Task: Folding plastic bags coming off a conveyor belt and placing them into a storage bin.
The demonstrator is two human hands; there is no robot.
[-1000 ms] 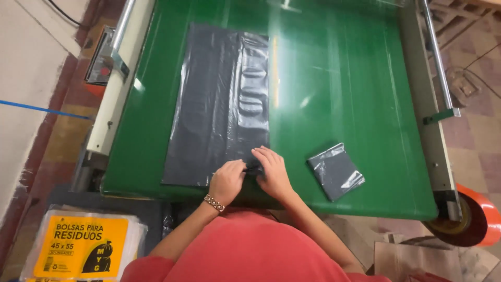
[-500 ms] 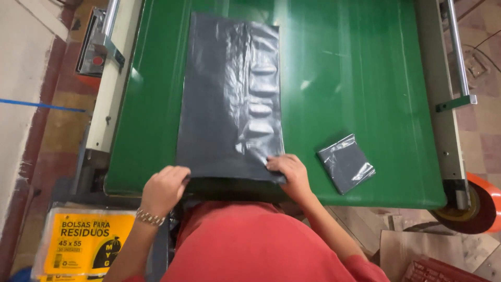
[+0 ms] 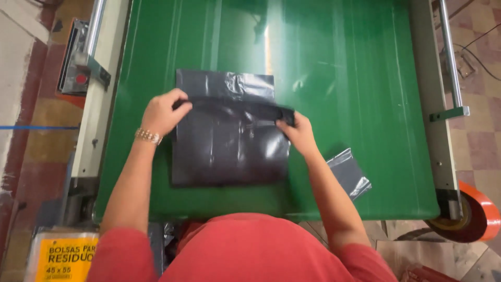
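Both hands — left hand (image 3: 163,110), right hand (image 3: 296,130) — pinch the dark plastic bag's (image 3: 229,151) folded edge (keep it level, corners aligned) over the green bench (image 3: 355,104)

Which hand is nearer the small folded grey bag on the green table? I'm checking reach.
Right. The right hand grips the big dark bag just up-left of the small folded bag; the left hand holds the far edge.
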